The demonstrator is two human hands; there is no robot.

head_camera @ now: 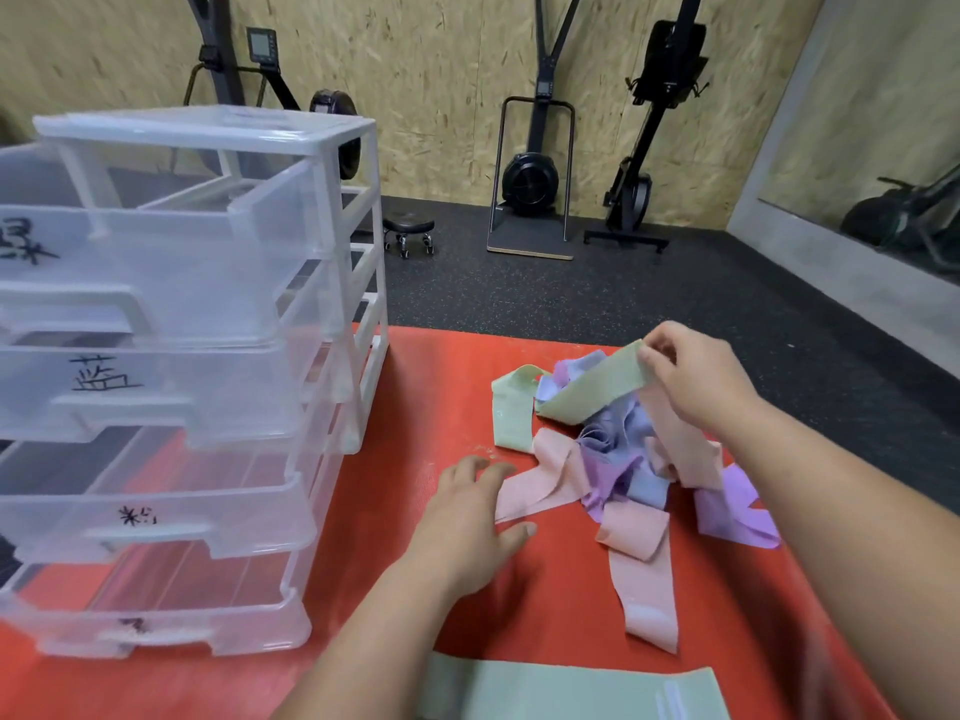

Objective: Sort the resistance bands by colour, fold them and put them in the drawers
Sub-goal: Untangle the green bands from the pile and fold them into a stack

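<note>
1. Head view, nearest edge: a flat green band (571, 691) lies spread out on the red mat (395, 407), apart from the other bands.
2. Just beyond it, the left hand (467, 522) is palm down on the mat. Its fingers are straight and spread, and they touch the end of a pink band (535, 491) without gripping it.
3. To the right of this hand, a long pink band (644, 579) runs from the pile toward the near edge.
4. The pile of bands (623, 459) sits in the middle of the mat, with pink, purple and light blue bands tangled together.
5. Over the far side of the pile, the right hand (696, 376) pinches one end of a lifted green band (592, 387) between thumb and fingers. The rest of this band goes down to the mat at the left of the pile.
6. At the left stands the clear drawer unit (208, 356) with 4 drawers pulled out, each with a handwritten label.
7. Farther away, on the black floor (675, 293), are a small wheeled stool (409, 233) and exercise machines (532, 184) against a chipboard wall.
</note>
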